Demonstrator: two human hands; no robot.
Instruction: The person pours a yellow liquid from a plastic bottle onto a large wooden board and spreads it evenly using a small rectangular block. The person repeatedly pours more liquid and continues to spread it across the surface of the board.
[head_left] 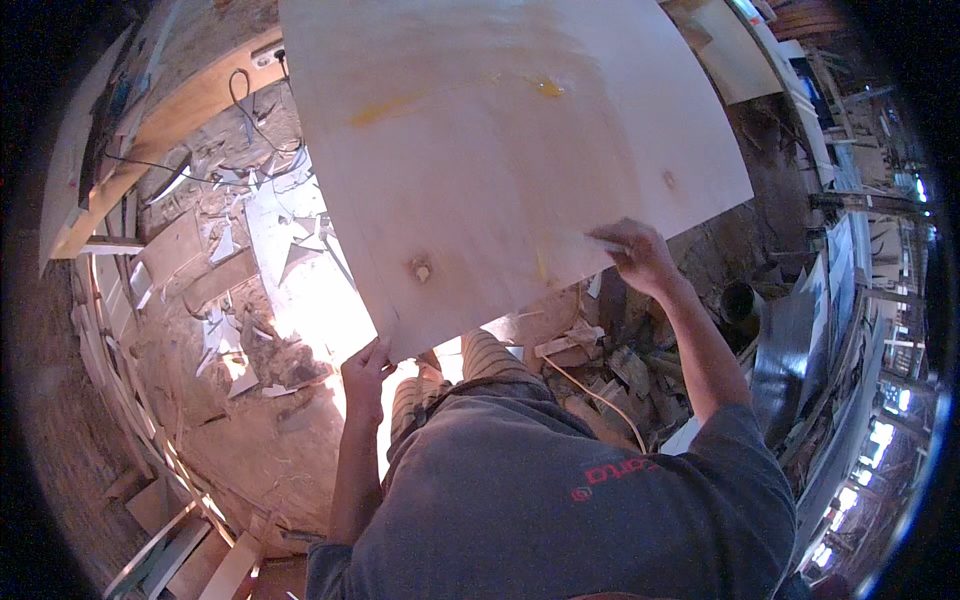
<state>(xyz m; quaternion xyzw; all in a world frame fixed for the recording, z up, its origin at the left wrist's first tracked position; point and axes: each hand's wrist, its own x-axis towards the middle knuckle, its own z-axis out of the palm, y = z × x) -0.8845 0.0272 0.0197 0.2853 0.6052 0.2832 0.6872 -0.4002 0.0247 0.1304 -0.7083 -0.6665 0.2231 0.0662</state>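
Note:
A large pale plywood sheet (480, 200) lies in front of me at about waist height. Yellow, glue-like liquid (548, 88) sits in a wet blob and a long smear near its far part, and a damp brownish band spreads around it. My left hand (368, 369) pinches the sheet's near left corner. Over the near right part of the sheet is my right hand (641, 256), its fingers closed together and pointing left. Whatever it may hold is too small and blurred to name. A thin yellow streak (542, 265) marks the wood just left of that hand.
Broken white scraps (300, 230) and wood offcuts litter the floor at left. A wooden beam (170, 140) carries a socket with a black cable (240, 95). To the right are rubble, an orange cord (600, 398), a dark round container (740, 301) and leaning metal sheets (795, 335).

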